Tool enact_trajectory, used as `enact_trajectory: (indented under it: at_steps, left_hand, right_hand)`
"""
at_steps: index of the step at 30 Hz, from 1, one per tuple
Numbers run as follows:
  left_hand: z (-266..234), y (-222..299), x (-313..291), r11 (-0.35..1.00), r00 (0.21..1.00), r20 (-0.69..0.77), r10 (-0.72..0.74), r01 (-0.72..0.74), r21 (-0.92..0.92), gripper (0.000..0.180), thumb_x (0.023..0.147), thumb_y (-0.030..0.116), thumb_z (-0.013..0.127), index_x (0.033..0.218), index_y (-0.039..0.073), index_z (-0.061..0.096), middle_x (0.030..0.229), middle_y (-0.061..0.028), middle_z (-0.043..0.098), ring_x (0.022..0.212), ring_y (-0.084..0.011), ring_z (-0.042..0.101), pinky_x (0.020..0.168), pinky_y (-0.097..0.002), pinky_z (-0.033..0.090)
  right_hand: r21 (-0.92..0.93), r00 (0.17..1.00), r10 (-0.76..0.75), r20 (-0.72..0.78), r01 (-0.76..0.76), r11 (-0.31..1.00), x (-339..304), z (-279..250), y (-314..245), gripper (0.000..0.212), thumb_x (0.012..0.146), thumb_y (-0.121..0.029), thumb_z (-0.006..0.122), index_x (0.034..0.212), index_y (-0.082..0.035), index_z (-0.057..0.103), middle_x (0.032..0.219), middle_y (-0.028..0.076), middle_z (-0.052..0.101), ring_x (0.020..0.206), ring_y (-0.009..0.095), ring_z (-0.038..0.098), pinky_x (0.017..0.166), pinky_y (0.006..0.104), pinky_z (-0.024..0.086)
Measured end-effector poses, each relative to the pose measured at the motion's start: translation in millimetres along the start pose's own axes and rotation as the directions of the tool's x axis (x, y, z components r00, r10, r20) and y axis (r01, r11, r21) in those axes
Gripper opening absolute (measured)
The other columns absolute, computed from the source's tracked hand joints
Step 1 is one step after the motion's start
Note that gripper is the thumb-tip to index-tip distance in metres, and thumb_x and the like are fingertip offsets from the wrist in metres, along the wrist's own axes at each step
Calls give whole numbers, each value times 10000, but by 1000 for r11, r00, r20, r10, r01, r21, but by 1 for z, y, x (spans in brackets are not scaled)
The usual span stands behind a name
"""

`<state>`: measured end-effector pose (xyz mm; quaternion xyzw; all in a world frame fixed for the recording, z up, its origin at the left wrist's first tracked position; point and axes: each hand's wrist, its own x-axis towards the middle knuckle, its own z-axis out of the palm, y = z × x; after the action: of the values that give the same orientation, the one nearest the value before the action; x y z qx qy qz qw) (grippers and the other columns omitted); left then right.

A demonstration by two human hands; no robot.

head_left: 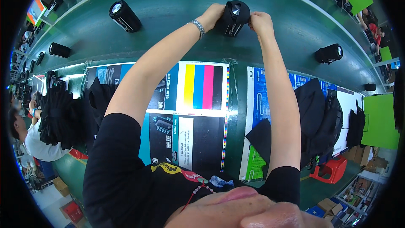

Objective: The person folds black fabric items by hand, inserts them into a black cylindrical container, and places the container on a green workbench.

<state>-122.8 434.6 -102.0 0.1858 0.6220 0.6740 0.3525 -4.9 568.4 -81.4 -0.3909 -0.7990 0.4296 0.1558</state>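
Observation:
Upright on the green surface ahead of me stands a black cylindrical speaker with a round silver disc on its end. A dark band, perhaps a strap or cloth, arches around its top. My left hand, with a bracelet at the wrist, is closed against its left side, some fingers hidden behind it. At the right edge, my right hand has curled fingers pinching at the speaker's rim. Whether it grips the body or the dark band is hard to make out.
Similar speakers rest along the green line: one tilted at left, one lying farther left, another at right. Heaps of black cloth and black bundles flank printed sheets. A red stool stands lower right; co-workers sit around.

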Motion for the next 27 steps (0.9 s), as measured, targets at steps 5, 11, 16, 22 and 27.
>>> enact_trajectory:
  at_steps: [5,11,16,22,27]
  left_hand:
    - [-31,-41,52,792,964,-108,245,-134,596,210,848,286,580,884,131,718,1010,-48,673,953,-318,614,882,-417,442]
    - [-26,-68,45,319,650,20,760,-399,860,289,877,340,561,859,112,737,1213,-49,592,1219,-252,440,1041,-510,239]
    - [39,9,-6,821,806,-274,524,-564,-90,553,934,503,479,998,-21,643,851,-118,686,771,-204,647,759,-294,507]
    - [31,44,-40,825,946,18,324,-273,-495,443,933,377,529,798,-22,665,798,-99,678,764,-189,639,663,-298,471]
    - [6,44,-55,497,952,33,304,-129,-858,517,961,418,362,1172,-18,543,1131,-180,607,1097,-312,552,1014,-426,383]
  right_hand:
    - [-106,1000,-22,-18,20,994,-8,20,1,249,756,-277,608,911,-132,739,902,143,702,908,314,663,827,392,500]
    - [-369,990,-41,-137,-13,929,-22,20,9,243,760,-322,631,921,-177,739,954,118,701,960,324,650,857,411,493]
    - [-319,990,54,-131,-93,943,-17,2,32,216,785,-307,628,928,-188,736,976,124,696,959,326,644,830,423,495]
    - [591,993,85,78,-115,798,-47,17,4,459,899,-455,555,1034,-29,660,919,108,678,950,242,648,830,383,507]
    - [930,944,-171,283,-226,291,-97,12,-35,574,873,-468,619,1162,19,525,1040,121,604,995,207,597,840,367,498]
